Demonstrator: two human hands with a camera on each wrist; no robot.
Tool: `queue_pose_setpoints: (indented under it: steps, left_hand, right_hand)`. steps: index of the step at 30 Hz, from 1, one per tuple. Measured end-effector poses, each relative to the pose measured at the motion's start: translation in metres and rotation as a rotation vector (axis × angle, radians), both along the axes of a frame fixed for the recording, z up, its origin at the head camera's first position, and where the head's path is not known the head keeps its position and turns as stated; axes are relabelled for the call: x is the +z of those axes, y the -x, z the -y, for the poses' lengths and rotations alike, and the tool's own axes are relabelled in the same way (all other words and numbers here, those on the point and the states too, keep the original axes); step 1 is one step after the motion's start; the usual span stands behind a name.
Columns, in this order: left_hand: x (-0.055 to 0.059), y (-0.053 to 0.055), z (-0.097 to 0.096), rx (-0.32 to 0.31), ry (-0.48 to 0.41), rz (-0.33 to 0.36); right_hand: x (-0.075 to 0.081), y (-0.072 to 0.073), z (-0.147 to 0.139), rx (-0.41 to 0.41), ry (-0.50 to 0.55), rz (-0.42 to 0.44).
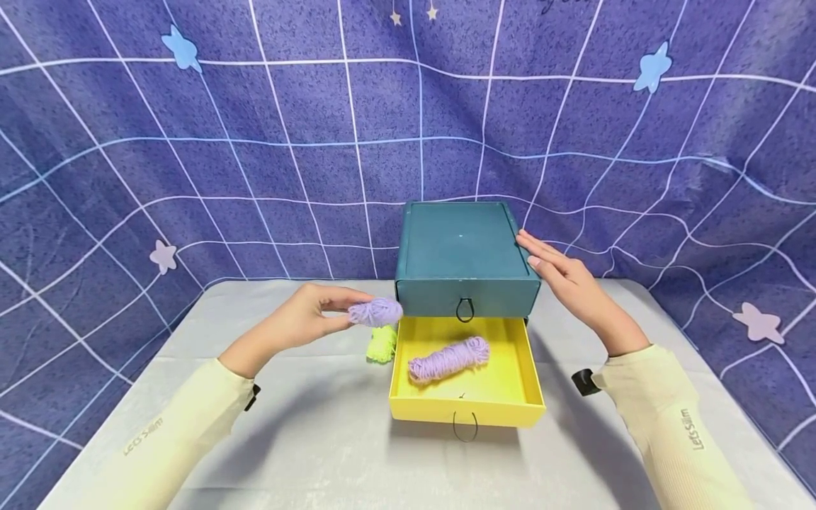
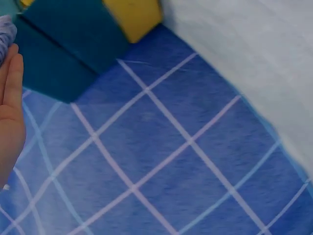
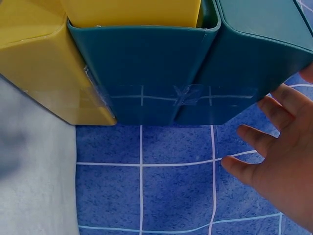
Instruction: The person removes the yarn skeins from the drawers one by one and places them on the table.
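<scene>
My left hand (image 1: 312,313) pinches a small skein of purple yarn (image 1: 377,312) between thumb and fingers, just left of the teal drawer box (image 1: 460,244). A second purple yarn skein (image 1: 449,360) lies slantwise inside the pulled-out yellow drawer (image 1: 468,412). Beside that drawer on the left, a bright green yarn bundle (image 1: 381,346) rests on the table, partly under the held skein in view. My right hand (image 1: 564,276) touches the box's upper right edge with fingers extended. In the right wrist view, its fingers (image 3: 257,139) are spread by the teal casing.
A black loop pull (image 1: 465,310) hangs on the upper drawer front, and another loop (image 1: 465,427) on the yellow one. Clear tape (image 3: 195,95) joins the stacked casings. A pale cloth covers the table (image 1: 331,439); a blue gridded curtain (image 1: 287,170) hangs behind.
</scene>
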State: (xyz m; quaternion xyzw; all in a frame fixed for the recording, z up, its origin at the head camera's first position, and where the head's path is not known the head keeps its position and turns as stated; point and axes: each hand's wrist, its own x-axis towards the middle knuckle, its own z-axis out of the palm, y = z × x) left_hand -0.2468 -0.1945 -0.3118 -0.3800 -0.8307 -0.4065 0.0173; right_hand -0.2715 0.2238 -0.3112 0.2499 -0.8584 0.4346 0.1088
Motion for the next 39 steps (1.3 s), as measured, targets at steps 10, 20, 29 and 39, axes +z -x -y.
queue_pose_setpoints:
  steps: [10, 20, 29, 39]
  left_hand:
    - [-0.038, 0.027, 0.022, 0.249, -0.117, 0.228]
    - [-0.067, 0.032, 0.026, 0.526, -0.320, 0.610]
    - [-0.086, 0.036, 0.024, 0.580, -0.234, 0.756]
    - [-0.099, 0.035, 0.014, 0.577, -0.148, 0.802]
  right_hand:
    - [0.000, -0.002, 0.001, -0.002, -0.022, 0.013]
    - [0.000, -0.001, 0.001, -0.011, -0.005, 0.012]
    - [0.000, -0.002, 0.000, -0.006, -0.015, -0.002]
    - [0.001, -0.001, 0.000, -0.002, -0.016, -0.012]
